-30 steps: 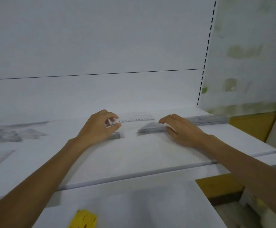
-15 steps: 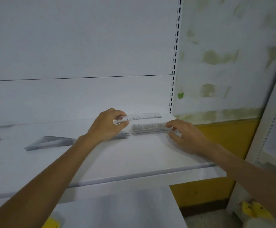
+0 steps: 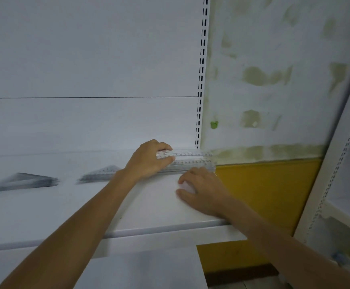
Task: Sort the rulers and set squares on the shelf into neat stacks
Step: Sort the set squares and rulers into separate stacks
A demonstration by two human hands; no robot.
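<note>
Two piles of set squares are noted on the left half of the shelf (image 3: 149, 207): a dark set-square pile (image 3: 22, 181) toward the left edge and a paler set-square pile (image 3: 102, 173) nearer the middle, well apart. Both are too blurred for their alignment to be judged.

Just right of the paler pile, the left hand (image 3: 149, 158) is seen with thumb and fingers pinched on the left end of a clear ruler (image 3: 186, 153). This ruler is held lengthwise above the ruler stack (image 3: 195, 164), which lies by the right rear corner of the shelf, along the back. Whether the ruler already rests on the stack cannot be told.

The right hand (image 3: 201, 190) lies on the shelf near the right edge, just in front of the stack, fingers spread and holding nothing.

Step judged in hand: adding the ruler to the stack.
- The ruler should be lowered flat, long edges parallel to those beneath.
- Ends should be matched before release, since clear plastic probably slides easily.
- The stack's front edge could be steadied with the right hand, so nothing is pushed off the right edge.
</note>
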